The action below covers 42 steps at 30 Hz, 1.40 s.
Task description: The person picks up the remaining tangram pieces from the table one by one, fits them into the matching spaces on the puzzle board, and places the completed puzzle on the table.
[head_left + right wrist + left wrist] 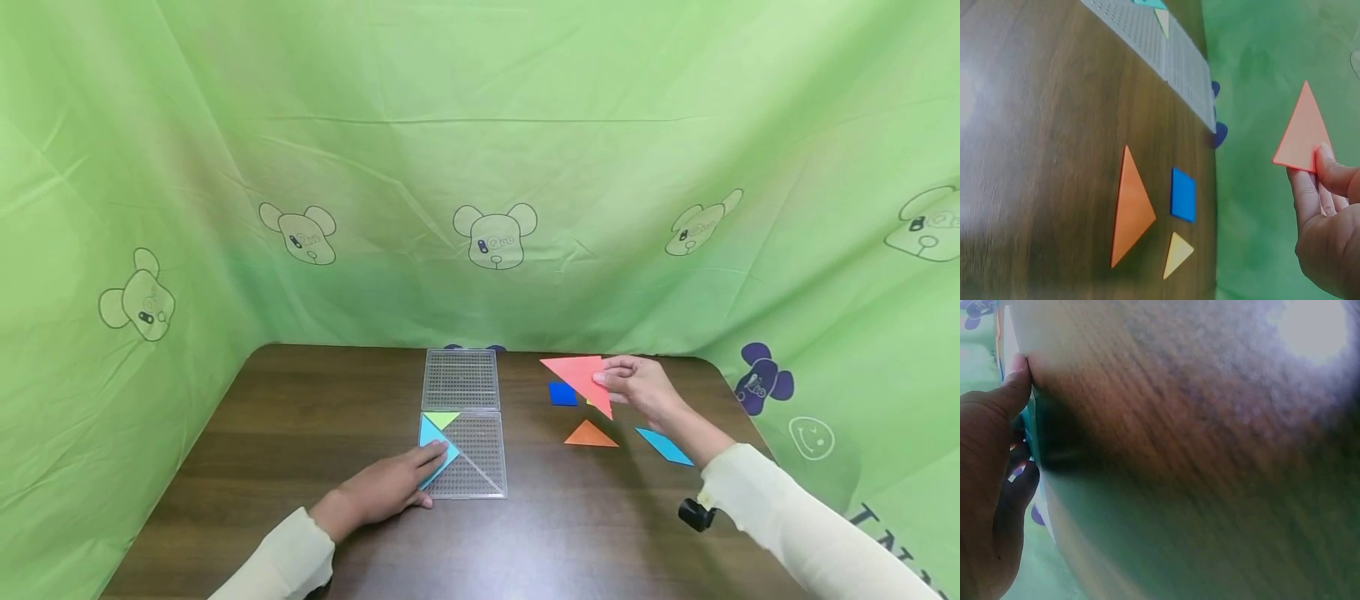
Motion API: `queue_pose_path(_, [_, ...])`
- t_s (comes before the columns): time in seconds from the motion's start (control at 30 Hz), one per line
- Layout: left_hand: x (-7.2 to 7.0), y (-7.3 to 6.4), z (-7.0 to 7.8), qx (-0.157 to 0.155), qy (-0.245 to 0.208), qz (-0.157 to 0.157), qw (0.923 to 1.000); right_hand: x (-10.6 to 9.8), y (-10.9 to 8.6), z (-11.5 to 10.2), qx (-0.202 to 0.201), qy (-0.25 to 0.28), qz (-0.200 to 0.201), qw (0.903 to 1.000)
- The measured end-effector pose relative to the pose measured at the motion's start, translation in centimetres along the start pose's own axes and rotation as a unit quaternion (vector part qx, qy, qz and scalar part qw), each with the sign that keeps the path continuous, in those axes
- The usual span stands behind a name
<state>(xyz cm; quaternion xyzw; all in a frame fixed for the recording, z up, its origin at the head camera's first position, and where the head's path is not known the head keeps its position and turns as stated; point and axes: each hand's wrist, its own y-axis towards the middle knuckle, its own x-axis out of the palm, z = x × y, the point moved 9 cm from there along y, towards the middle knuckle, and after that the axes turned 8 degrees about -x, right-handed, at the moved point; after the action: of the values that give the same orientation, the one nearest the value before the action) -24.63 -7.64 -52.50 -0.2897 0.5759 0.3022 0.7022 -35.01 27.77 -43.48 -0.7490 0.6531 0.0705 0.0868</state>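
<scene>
In the head view my right hand [637, 385] pinches a large pinkish-red triangle [573, 375] by one corner, raised above the table. The right wrist view shows the thumb on the face of that triangle [1302, 134] and fingers behind it. My left hand [390, 486] rests over the left edge of a clear hinged plastic case [483, 454], fingers touching a light-blue triangle [431, 437] lying in its near half. Beside that piece, a yellow-green triangle [441, 419] sits at the hinge. In the left wrist view the left hand [991, 462] is partly cut off.
On the table's right lie an orange triangle [591, 434], a dark-blue four-sided piece [562, 394], a light-blue parallelogram [664, 447] and a small yellow triangle [1179, 255]. The case's other half [461, 379] lies opened flat. A green cloth [480, 150] hangs behind the table.
</scene>
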Motion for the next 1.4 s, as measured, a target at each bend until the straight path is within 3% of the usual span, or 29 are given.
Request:
queue_pose_path(0.17, [-0.2, -0.1, 0.3, 0.020, -0.001, 0.015, 0.9997, 1.6, 0.2, -0.5, -0.006, 0.002, -0.016, 0.9999])
queue_pose_path(0.53, [0.3, 0.0, 0.1, 0.004, -0.028, -0.009, 0.9996, 5.2, 0.6, -0.7, 0.002, 0.027, -0.044, 0.9987])
queue_pose_path(1.07, [-0.1, 0.0, -0.1, 0.011, -0.039, 0.002, 0.9992, 8.6, 0.3, 0.2, 0.011, 0.034, -0.070, 0.9969])
queue_pose_path(1.4, [0.1, 0.1, -0.4, 0.003, -0.059, -0.011, 0.9982, 10.7, 0.0, 1.1, 0.025, 0.041, -0.079, 0.9957])
